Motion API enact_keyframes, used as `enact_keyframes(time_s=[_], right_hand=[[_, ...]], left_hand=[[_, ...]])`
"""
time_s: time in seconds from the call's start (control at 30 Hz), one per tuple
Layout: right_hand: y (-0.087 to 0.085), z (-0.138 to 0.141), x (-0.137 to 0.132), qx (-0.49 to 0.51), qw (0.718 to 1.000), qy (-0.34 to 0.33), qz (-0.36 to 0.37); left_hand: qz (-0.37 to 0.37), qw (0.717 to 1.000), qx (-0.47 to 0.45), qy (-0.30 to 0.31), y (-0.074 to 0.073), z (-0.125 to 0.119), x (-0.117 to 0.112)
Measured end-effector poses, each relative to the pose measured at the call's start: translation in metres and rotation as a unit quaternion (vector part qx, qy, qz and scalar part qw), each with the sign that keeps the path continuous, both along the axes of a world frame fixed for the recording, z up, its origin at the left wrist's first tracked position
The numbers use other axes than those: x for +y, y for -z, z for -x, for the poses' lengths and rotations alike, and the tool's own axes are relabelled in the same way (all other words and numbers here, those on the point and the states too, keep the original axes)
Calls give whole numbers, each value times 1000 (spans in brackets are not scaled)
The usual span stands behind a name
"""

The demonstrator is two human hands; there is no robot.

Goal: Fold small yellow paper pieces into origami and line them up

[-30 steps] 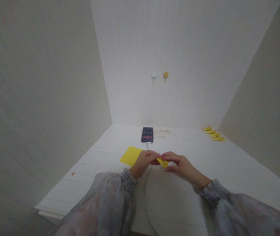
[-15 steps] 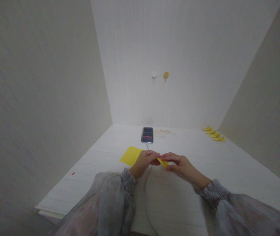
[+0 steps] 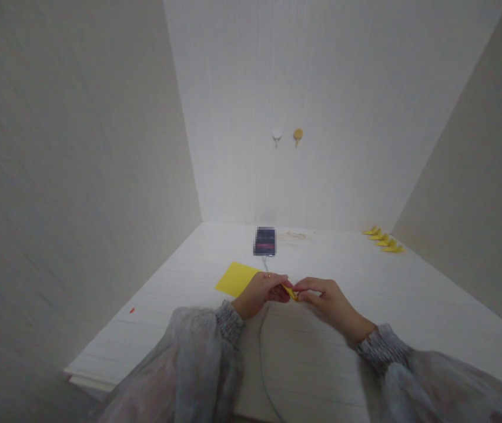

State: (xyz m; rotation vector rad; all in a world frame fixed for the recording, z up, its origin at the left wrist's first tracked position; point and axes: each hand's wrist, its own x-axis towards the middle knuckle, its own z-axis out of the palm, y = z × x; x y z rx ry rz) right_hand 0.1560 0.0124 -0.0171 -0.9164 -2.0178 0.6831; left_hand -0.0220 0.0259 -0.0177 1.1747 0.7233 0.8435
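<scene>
Between my two hands is a small folded piece of yellow paper (image 3: 290, 291), partly covered by my fingers. My left hand (image 3: 265, 290) pinches its left end, thumb on top and the other fingers curled beneath. At its right end my right hand (image 3: 323, 294) holds the paper between thumb and fingertips. Flat on the table, just left of my left hand and partly behind it, lies a sheet of yellow paper (image 3: 236, 278).
A phone (image 3: 265, 241) lies beyond my hands, its cable (image 3: 261, 346) running toward me under my left hand. Several folded yellow paper figures (image 3: 383, 239) stand in a row at the far right. Two hooks (image 3: 298, 134) are on the back wall. An orange scrap (image 3: 131, 310) lies at left.
The folded paper has turned and looks narrower now. My right thumb and fingertips have closed in on its right end. My left fingers have curled slightly lower beneath it.
</scene>
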Motion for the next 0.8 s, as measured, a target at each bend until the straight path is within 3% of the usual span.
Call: enact_keyframes(time_s=[0.27,0.37,0.5,0.7,0.8], right_hand=[[-3,3,-13,-113,967,44,-222],[-2,3,-12,-128,957,46,-255],[1,4,-10,-131,964,63,-223],[1,9,-8,-130,984,92,-85],[-4,13,-10,-151,981,82,-91]], left_hand=[[15,999,-52,1,2,3,0],[15,998,-64,-11,0,3,-1],[2,999,-42,-16,-1,1,0],[-51,999,13,2,6,-7,1],[-102,995,20,2,6,-9,-1]])
